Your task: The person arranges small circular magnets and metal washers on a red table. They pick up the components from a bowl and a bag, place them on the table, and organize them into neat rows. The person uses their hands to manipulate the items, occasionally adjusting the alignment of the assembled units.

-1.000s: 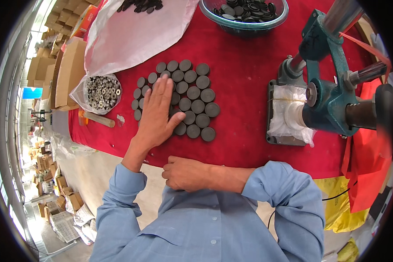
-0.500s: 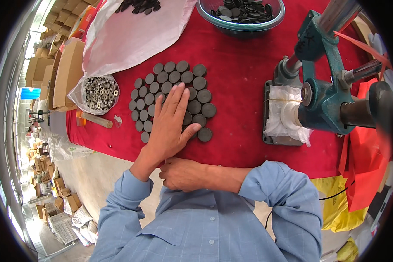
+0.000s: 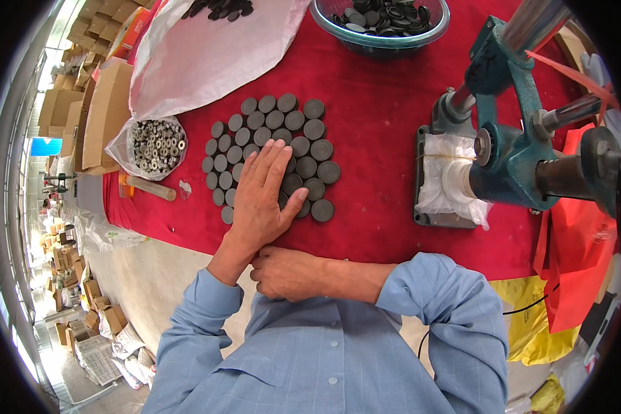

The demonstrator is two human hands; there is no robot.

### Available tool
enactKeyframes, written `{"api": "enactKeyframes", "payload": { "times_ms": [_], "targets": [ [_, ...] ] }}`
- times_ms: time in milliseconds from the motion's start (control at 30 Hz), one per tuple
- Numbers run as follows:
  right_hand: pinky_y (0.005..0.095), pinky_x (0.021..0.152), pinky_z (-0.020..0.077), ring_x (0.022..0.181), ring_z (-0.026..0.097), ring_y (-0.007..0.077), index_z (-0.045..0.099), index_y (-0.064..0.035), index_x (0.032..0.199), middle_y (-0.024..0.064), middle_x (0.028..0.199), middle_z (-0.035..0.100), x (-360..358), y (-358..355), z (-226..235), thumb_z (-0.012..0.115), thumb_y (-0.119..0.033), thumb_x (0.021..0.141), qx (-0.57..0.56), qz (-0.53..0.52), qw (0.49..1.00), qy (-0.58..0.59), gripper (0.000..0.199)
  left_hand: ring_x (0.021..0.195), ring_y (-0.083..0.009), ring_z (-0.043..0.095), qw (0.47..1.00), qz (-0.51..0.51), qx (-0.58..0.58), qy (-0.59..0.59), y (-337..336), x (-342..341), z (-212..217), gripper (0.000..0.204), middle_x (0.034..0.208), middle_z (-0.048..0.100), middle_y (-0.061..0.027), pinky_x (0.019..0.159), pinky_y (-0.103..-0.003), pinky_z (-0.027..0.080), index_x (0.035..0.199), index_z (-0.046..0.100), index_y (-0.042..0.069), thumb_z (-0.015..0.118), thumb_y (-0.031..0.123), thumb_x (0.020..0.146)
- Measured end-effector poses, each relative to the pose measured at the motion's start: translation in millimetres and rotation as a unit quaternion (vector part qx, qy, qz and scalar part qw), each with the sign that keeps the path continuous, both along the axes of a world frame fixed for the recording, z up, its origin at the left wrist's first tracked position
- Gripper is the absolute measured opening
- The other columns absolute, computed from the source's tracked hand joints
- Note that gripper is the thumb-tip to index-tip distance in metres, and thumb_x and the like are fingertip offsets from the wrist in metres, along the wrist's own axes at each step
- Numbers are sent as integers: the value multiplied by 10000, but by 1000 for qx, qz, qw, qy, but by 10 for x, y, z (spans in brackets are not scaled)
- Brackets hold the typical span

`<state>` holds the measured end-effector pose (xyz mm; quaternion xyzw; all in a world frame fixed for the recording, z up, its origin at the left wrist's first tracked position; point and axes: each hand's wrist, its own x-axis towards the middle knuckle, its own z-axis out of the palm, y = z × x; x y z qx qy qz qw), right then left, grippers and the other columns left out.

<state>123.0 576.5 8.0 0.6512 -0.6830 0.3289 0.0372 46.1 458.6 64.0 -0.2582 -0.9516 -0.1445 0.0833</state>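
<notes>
My left hand (image 3: 261,190) lies flat over a cluster of round dark-grey discs (image 3: 325,171), palm down with the fingers stretched out and the thumb apart. It covers the middle and near part of the cluster; the discs around it lie flat, mostly side by side in loose rows. At the table's front edge, just under my left wrist, my right hand (image 3: 290,274) is curled closed. Its fingertips are turned out of sight, so whatever they may hold is hidden. My right forearm runs sideways in front of my body.
A teal press (image 3: 507,165) stands at right with a plastic-wrapped pad (image 3: 443,181). Behind are a bowl (image 3: 386,43) of black caps and a white sheet (image 3: 217,65) bearing more dark pieces. At left lie a bag of metal rings (image 3: 157,148), a rod (image 3: 150,188) and cardboard boxes (image 3: 108,117).
My left hand has slid slightly toward me over the discs, fingers still stretched. My right hand stays curled in the same place. The press's dark end piece, blurred before, now looks sharp.
</notes>
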Motion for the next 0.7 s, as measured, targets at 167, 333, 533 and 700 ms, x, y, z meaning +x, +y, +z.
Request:
{"api": "enactKeyframes", "payload": {
  "times_ms": [167,333,533,700],
  "targets": [
    [377,888,489,971,677,201,792,-148,793,-6,880,710,-14,9,19,804,-228,772,11,3,1000,2,83,1475,-396,538,998,9,60,-28,-53,-74,76,680,1530,617,-189,1241,-548,385,1552,528,12,762,326,997],
    [377,859,482,937,677,205,786,-143,786,-1,866,703,-2,5,32,808,-225,763,1,11,1000,-3,88,1427,-367,560,999,0,-3,53,-43,-140,107,655,1474,658,-161,1232,-572,356,1545,545,28,758,310,993],
    [374,852,484,920,668,206,752,-132,743,3,838,681,-13,47,44,793,-195,764,0,3,1000,-13,78,1355,-292,570,998,50,23,37,-51,-112,45,625,1353,744,-73,1240,-652,251,1532,577,61,752,277,973],
    [367,852,493,903,652,209,703,-111,702,9,822,659,-38,52,57,767,-149,773,-16,9,1000,-23,103,1321,-286,580,997,61,19,34,-82,-113,37,610,1372,741,-54,1235,-649,249,1517,585,63,747,253,961]
  ]
}}
